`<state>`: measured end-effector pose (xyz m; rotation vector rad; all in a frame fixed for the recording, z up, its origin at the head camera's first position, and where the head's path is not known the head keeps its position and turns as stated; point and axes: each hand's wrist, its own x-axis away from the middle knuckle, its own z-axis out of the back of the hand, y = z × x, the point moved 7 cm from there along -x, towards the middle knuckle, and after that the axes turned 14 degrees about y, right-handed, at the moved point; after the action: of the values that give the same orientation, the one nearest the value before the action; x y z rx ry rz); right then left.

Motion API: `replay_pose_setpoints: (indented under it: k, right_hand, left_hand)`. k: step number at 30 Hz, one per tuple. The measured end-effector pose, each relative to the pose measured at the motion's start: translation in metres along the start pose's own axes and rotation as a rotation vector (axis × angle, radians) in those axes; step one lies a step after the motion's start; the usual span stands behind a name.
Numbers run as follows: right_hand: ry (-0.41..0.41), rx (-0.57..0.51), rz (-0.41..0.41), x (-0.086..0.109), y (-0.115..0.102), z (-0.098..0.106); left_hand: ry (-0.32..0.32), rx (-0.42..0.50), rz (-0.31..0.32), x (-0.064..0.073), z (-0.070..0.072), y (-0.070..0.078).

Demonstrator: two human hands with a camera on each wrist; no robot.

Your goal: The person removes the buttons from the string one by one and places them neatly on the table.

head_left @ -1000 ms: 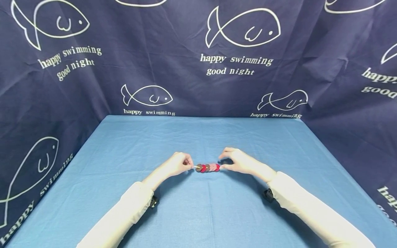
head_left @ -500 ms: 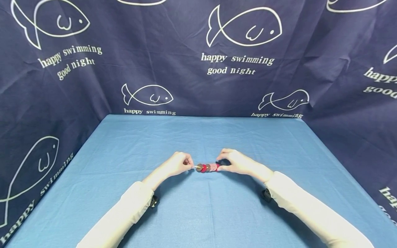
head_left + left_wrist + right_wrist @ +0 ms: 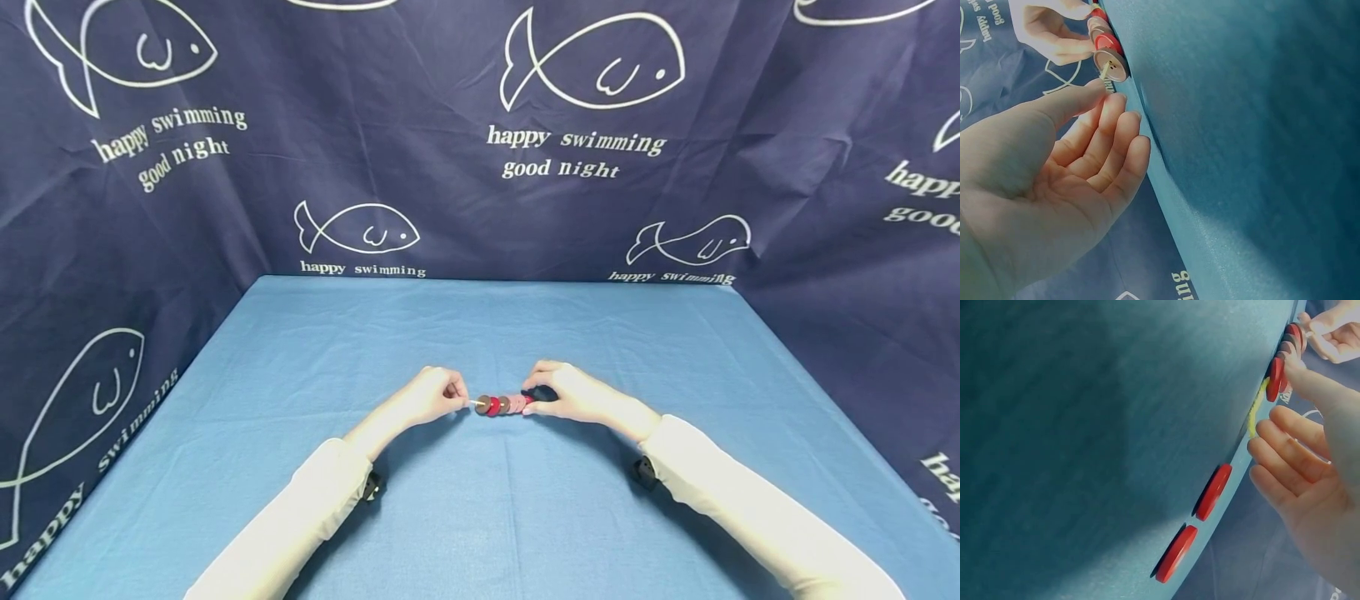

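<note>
Several round buttons (image 3: 504, 405), in brown, red and pink, are strung in a row on a thin pale-yellow cord between my hands. At the row's left end, my left hand (image 3: 435, 395) pinches the cord (image 3: 1106, 70) between thumb and index finger, close to a brown button (image 3: 1111, 65) with small holes. My right hand (image 3: 573, 393) is at the other end, its thumb against the buttons beside the end red button (image 3: 1274, 380). Its other fingers (image 3: 1291, 447) are spread from the thumb and loosely bent. A yellow tail of cord hangs below that button in the right wrist view.
Two loose red buttons (image 3: 1213, 492) lie on the blue tablecloth (image 3: 390, 517) under the right hand. Dark blue curtains (image 3: 465, 167) with white fish drawings surround the table. Black wrist cameras (image 3: 373, 487) sit under both sleeves.
My right hand has shifted slightly left, its thumb and index finger coming up to the end of the button row. The left hand holds its place at the cord.
</note>
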<state>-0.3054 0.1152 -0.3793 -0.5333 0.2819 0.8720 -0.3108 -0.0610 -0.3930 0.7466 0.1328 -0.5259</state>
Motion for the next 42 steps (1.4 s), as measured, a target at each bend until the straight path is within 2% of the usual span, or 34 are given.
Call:
replay_pose_setpoints:
  k: [6, 14, 23, 33, 37, 42]
  right_hand:
    - [-0.004, -0.007, 0.009, -0.0005, -0.0023, -0.0012]
    - [-0.028, 0.038, 0.003, 0.0010, -0.0023, -0.0050]
    - [-0.009, 0.034, 0.032, -0.0021, -0.0065, -0.0059]
    - [-0.025, 0.018, 0.029, -0.0007, -0.0039, -0.0080]
    - [-0.007, 0.007, 0.057, -0.0003, -0.0039, -0.0067]
    - [0.054, 0.007, 0.144, -0.0007, -0.0075, -0.0039]
  left_hand:
    - [-0.003, 0.004, 0.010, 0.0002, -0.0008, -0.0011]
    - [-0.015, 0.017, 0.023, 0.0029, -0.0007, -0.0034]
    - [-0.017, 0.012, 0.038, 0.0027, 0.0027, -0.0036]
    - [-0.016, 0.005, 0.041, 0.0009, 0.0003, -0.0040]
    - [-0.011, -0.001, 0.035, -0.0002, -0.0002, -0.0041]
    - [-0.005, -0.006, 0.025, -0.0011, -0.0004, -0.0038]
